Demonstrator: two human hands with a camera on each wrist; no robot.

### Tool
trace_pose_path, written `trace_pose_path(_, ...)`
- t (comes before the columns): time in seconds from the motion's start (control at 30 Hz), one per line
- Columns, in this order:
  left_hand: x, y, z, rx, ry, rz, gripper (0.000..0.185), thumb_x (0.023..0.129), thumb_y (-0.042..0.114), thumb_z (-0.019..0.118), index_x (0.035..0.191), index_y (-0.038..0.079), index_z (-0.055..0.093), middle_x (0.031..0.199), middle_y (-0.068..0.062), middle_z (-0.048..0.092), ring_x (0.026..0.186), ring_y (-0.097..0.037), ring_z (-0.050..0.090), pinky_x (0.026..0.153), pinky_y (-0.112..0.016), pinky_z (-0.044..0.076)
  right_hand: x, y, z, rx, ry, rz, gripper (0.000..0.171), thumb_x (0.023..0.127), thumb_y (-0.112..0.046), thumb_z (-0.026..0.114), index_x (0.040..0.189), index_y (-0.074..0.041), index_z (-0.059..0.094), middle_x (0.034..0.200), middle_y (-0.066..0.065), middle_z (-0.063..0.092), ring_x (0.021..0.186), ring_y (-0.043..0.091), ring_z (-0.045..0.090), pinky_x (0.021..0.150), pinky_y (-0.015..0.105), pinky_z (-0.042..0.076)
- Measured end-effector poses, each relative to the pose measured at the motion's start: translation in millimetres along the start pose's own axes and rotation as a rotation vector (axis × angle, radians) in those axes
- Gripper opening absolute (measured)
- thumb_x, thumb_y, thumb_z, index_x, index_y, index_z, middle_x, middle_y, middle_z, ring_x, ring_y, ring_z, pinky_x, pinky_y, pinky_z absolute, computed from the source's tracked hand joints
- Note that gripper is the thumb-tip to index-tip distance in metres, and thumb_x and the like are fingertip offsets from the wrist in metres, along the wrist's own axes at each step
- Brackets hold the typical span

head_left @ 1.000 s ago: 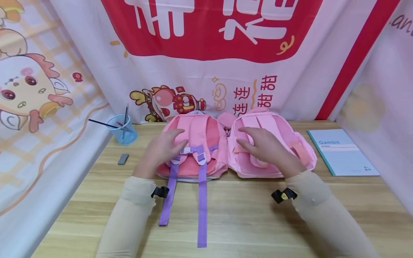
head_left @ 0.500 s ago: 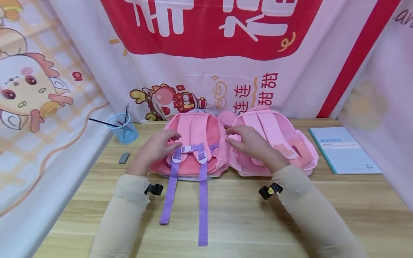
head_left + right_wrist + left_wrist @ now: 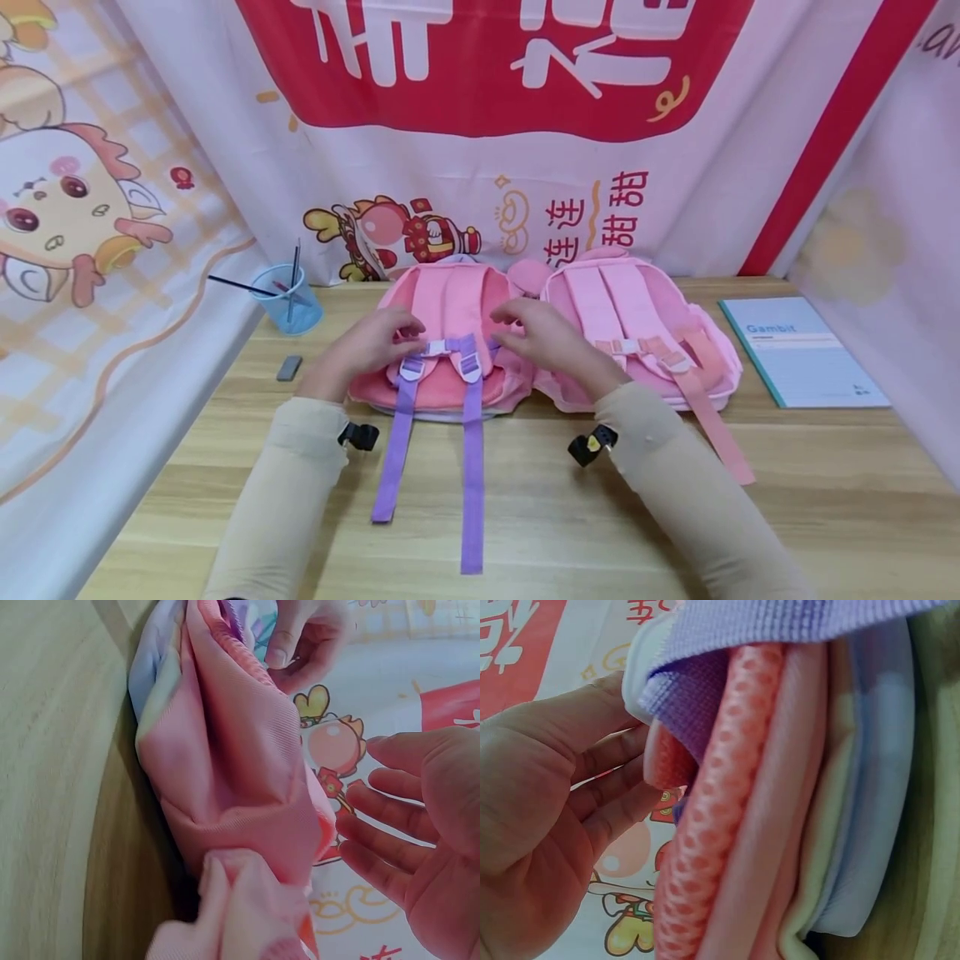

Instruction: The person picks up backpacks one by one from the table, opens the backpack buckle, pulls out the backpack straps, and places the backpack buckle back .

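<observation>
Backpacks lie side by side at the table's far edge, straps up: the coral one at 11 o'clock, the pale pink one at 1 o'clock. The left hand rests on the coral backpack's left side, fingertips pinching at its chest clip. The right hand hovers over its right side, fingers relaxed and spread, holding nothing. Purple straps trail toward 6 o'clock. A blue cup stands at 10 o'clock, a notebook at 3 o'clock.
</observation>
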State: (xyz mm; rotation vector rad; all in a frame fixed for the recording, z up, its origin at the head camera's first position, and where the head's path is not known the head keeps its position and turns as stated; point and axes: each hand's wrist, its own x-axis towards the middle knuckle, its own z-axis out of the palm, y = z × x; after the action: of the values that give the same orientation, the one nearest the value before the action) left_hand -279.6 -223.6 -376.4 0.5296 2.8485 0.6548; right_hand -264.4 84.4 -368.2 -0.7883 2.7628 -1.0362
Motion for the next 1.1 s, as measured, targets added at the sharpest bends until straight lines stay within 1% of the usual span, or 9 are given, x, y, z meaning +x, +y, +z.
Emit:
trace_pose_path(0.13,1.3,-3.8,2.8,-0.007,-0.006,-0.001,0.036,0.101,0.029,0.079,0.132,0.011,0.074,0.121,-0.006,0.075,0.112,-0.025,0.067,0.109,-0.050,0.056,6,-2,8,-0.015,-0.002,-0.006,0.039,0.106,-0.023,0.071,0.140,-0.005,0.068,0.138,0.013,0.071,0.131,0.031,0.067,0.113,0.048,0.055)
trace_pose_path(0.3,4.5,-6.6,3.9,0.013,-0.018,0.012,0.037,0.099,0.030,0.081,0.130,0.010,0.075,0.119,-0.007,0.074,0.110,-0.026,0.065,0.108,-0.049,0.055,14,-6,17,0.019,-0.031,-0.009,0.041,0.106,-0.024,0.071,0.141,-0.004,0.067,0.139,0.013,0.070,0.135,0.032,0.064,0.116,0.048,0.053)
trace_pose_path(0.4,6.3,-7.3,4.5,0.026,-0.029,0.019,0.037,0.098,0.032,0.082,0.127,0.010,0.075,0.120,-0.008,0.074,0.111,-0.026,0.066,0.110,-0.049,0.054,19,-7,23,0.004,-0.039,-0.038,0.042,0.105,-0.023,0.072,0.141,-0.002,0.067,0.138,0.014,0.071,0.135,0.033,0.063,0.117,0.048,0.051)
trace_pose_path(0.53,9.1,-7.2,4.3,0.044,-0.040,0.030,0.032,0.098,0.030,0.083,0.122,0.010,0.077,0.121,-0.008,0.074,0.113,-0.026,0.066,0.112,-0.050,0.053,26,-9,31,-0.024,-0.029,-0.067,0.041,0.102,-0.024,0.076,0.138,-0.003,0.070,0.133,0.012,0.073,0.130,0.031,0.063,0.117,0.048,0.048)
trace_pose_path(0.63,12.5,-5.8,4.1,0.053,-0.060,0.048,0.027,0.098,0.029,0.083,0.118,0.012,0.079,0.117,-0.006,0.073,0.110,-0.025,0.066,0.108,-0.049,0.054,32,-10,37,-0.026,-0.024,-0.067,0.040,0.101,-0.024,0.078,0.136,-0.004,0.072,0.130,0.011,0.074,0.125,0.029,0.064,0.115,0.047,0.049)
trace_pose_path(0.77,17.5,-3.7,4.0,0.058,-0.101,0.073,0.023,0.098,0.029,0.083,0.116,0.015,0.081,0.112,-0.004,0.071,0.103,-0.022,0.064,0.103,-0.045,0.055,39,-11,46,-0.076,-0.031,-0.090,0.039,0.100,-0.024,0.079,0.134,-0.005,0.073,0.128,0.011,0.075,0.123,0.028,0.064,0.114,0.045,0.048)
trace_pose_path(0.93,20.8,-3.7,2.4,0.060,-0.143,0.099,0.019,0.098,0.024,0.082,0.114,0.013,0.081,0.108,-0.005,0.070,0.098,-0.021,0.062,0.097,-0.042,0.055,44,-15,56,-0.154,-0.052,-0.108,0.041,0.099,-0.029,0.080,0.134,-0.008,0.074,0.128,0.008,0.075,0.126,0.029,0.059,0.114,0.050,0.040)
trace_pose_path(1.1,21.0,-2.2,-0.3,0.034,-0.177,0.095,0.018,0.100,0.020,0.080,0.116,0.010,0.080,0.108,-0.006,0.070,0.099,-0.022,0.062,0.097,-0.041,0.055,47,-19,63,-0.196,-0.061,-0.092,0.040,0.099,-0.030,0.080,0.134,-0.012,0.074,0.130,0.006,0.074,0.126,0.030,0.054,0.108,0.053,0.038)
